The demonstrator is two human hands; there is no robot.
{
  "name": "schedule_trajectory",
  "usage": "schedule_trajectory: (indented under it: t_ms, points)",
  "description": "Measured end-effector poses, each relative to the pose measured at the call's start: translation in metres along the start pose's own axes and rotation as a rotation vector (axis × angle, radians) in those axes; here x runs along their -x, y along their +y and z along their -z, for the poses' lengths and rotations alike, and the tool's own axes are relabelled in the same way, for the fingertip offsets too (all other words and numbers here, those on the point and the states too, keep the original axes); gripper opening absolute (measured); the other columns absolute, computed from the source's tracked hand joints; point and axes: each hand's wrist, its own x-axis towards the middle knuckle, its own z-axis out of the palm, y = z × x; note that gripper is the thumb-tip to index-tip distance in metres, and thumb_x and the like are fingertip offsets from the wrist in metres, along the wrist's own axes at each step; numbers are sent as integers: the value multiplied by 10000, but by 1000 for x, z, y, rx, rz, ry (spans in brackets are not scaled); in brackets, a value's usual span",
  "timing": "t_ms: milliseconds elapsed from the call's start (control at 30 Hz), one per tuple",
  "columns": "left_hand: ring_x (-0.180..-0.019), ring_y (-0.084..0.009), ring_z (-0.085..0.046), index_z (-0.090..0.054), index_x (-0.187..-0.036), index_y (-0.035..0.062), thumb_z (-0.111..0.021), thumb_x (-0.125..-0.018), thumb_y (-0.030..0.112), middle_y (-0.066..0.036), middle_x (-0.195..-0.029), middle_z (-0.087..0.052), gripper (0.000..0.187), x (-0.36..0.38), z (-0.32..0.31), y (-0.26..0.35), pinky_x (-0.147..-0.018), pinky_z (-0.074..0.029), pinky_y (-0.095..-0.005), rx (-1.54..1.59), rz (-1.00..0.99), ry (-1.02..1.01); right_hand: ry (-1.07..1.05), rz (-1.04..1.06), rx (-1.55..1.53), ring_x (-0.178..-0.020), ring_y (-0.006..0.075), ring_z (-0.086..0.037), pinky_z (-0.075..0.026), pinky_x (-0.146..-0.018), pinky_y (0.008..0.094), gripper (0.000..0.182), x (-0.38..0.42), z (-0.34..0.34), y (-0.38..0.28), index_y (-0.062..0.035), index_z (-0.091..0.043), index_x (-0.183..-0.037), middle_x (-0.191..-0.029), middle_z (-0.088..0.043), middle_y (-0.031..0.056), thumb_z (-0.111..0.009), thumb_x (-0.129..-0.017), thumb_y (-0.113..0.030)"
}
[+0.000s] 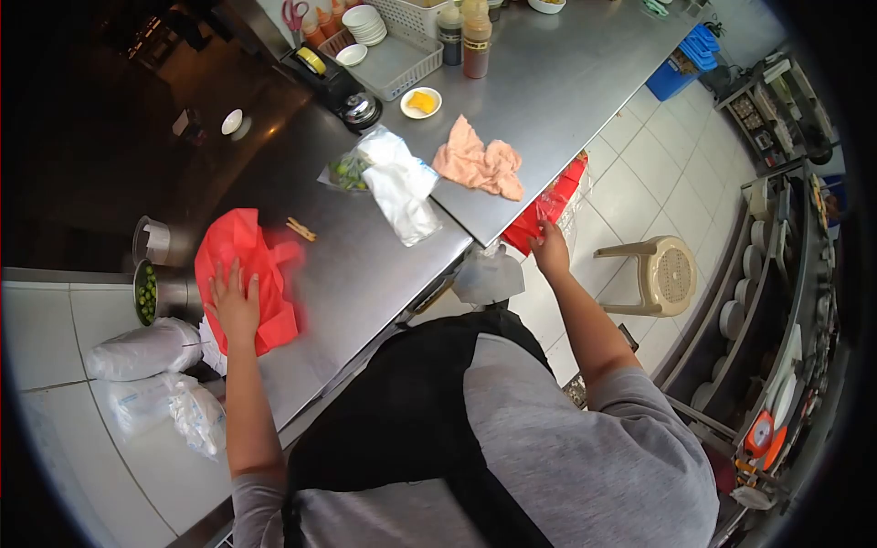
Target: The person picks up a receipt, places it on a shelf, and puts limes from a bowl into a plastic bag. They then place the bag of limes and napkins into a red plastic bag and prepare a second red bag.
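My left hand lies with spread fingers on a red cloth-like bag spread over the steel counter. Past the counter's right edge, my right hand grips a red packet in clear plastic over the floor. Its fingertips are partly hidden against the packet. A wooden clothespin rests just right of the red bag. Farther along the counter are a white plastic bag, a clear bag of green items and a crumpled peach cloth.
A plastic basket with small dishes, sauce bottles, a call bell and a small dish with something yellow stand at the back. A metal pot of green fruit is at left. A beige stool stands on the floor.
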Motion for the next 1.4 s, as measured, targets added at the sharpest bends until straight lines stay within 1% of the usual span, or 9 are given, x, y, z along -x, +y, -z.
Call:
schedule_trajectory:
  t_ms: [333,467,600,667,767,900,1033,1300,1400]
  points:
    - [-1414,-383,-268,-531,-1359,189,-621,-914,307,-167,-1520,-310,469,42,34,138,-1117,-183,-622,414,-82,315,-345,497,132,-847,352,-620,-516,-744,453,108,-27,63,9,-54,-613,-861,-870,-603,140,-628,-833,-158]
    - [-1321,-401,-383,-584,-1263,115,-704,-812,166,-183,-1451,-386,469,60,38,237,-1102,-277,-523,353,-503,411,-451,416,-12,-882,379,-623,-508,-756,458,141,-31,47,29,-47,-613,-901,-928,-627,169,-641,-834,-167]
    - [-1030,-288,-624,-629,-1160,46,-667,-851,70,-119,-1174,-613,312,66,31,328,-880,-505,-384,814,-849,-317,-610,481,-167,-873,383,-629,-508,-760,463,165,-29,28,30,-49,-626,-956,-938,-624,175,-637,-838,-163]
    - [-959,-205,-651,-631,-1157,28,-610,-915,64,-105,-1123,-639,245,69,23,379,-821,-524,-318,1099,-675,-905,-615,447,-123,-852,385,-628,-510,-754,460,155,-26,27,37,-46,-630,-950,-927,-629,173,-640,-832,-145]
    - [-1021,-185,-634,-617,-1200,29,-559,-962,116,-112,-1147,-626,259,73,-9,431,-882,-495,-299,1172,-604,-1176,-484,394,-208,-818,357,-640,-518,-738,430,140,-37,57,32,-39,-649,-955,-903,-648,159,-635,-830,-100]
    - [-1147,-258,-582,-588,-1194,-13,-510,-960,70,-142,-1230,-570,260,80,-34,500,-978,-452,-336,1038,-887,-928,64,49,-614,-755,209,-662,-523,-684,335,168,-70,73,54,-27,-682,-1000,-831,-685,115,-607,-850,-33]
    - [-1124,-362,-566,-613,-1110,6,-503,-918,30,-195,-1226,-565,223,86,-67,562,-987,-437,-395,1029,-937,-579,25,-309,-523,-648,125,-635,-511,-601,288,164,-114,64,96,-10,-685,-1012,-764,-680,82,-620,-866,-49]
    - [-1090,-373,-581,-561,-1146,-24,-582,-881,108,-240,-1135,-607,297,66,-135,623,-936,-455,-445,618,-584,-940,-196,-641,-1044,-816,136,-652,-526,-681,295,141,-127,27,119,-35,-656,-1046,-956,-679,50,-615,-922,-87]
    - [-967,-353,-633,-639,-1042,-6,-704,-825,171,-189,-1017,-667,287,77,-195,633,-870,-494,-422,730,-513,-140,-172,-621,-1086,-856,129,-640,-520,-687,298,133,-125,33,109,-57,-664,-1044,-998,-660,27,-623,-924,-99]
